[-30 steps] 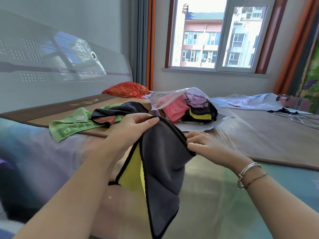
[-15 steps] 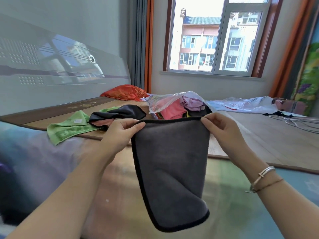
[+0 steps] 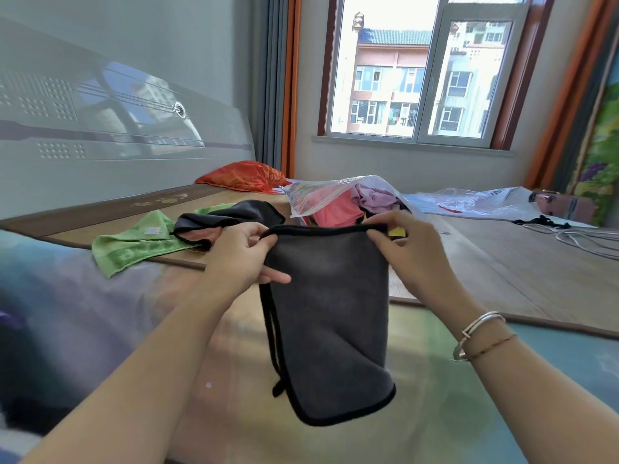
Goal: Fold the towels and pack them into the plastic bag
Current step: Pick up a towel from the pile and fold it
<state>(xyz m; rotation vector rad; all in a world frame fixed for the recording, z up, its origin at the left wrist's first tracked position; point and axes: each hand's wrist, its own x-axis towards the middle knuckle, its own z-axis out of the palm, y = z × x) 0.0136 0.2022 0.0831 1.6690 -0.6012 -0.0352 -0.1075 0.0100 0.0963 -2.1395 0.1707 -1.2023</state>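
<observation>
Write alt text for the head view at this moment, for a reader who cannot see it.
Two bare hands hold a grey towel up by its top edge, the left hand and right hand each pinching a corner so it hangs folded. Behind it a clear plastic bag already holds coloured towels; a green towel and another dark towel lie on the bed.

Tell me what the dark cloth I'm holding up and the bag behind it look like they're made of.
The dark cloth looks like soft grey microfibre or fleece: matte, fuzzy nap, black stitched edging, hanging limp. The bag looks like thin clear plastic film: glossy, crinkled, with the pink and lilac cloths showing through. Neither can be told for certain from the picture.
</observation>
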